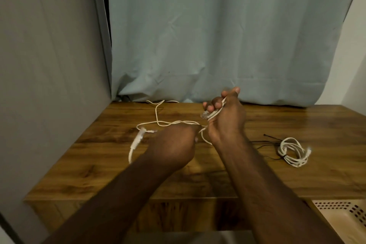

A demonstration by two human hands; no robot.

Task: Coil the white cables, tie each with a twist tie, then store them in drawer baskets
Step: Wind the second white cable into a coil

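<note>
Above the middle of the wooden surface (297, 182), the right hand (225, 119) grips one end of a loose white cable (158, 124), fingers curled round the first few turns with the clear plug (205, 115) poking out beside them. The left hand (176, 144) is closed just beside it, and seems to pinch the strand feeding the coil, though its fingers are turned away. Most of that cable trails toward the back left corner, with a connector (138, 137) lying near the left edge. Near the right edge sits a finished coil (293, 151), already bound, with black twist ties (263, 141) beside it. A perforated basket (344, 218) shows at the front right corner. The trailing length crosses itself, so pulling fast could tighten a knot or drag the connector off the edge. A slack hold on the right could also let the turns spring apart.
</note>
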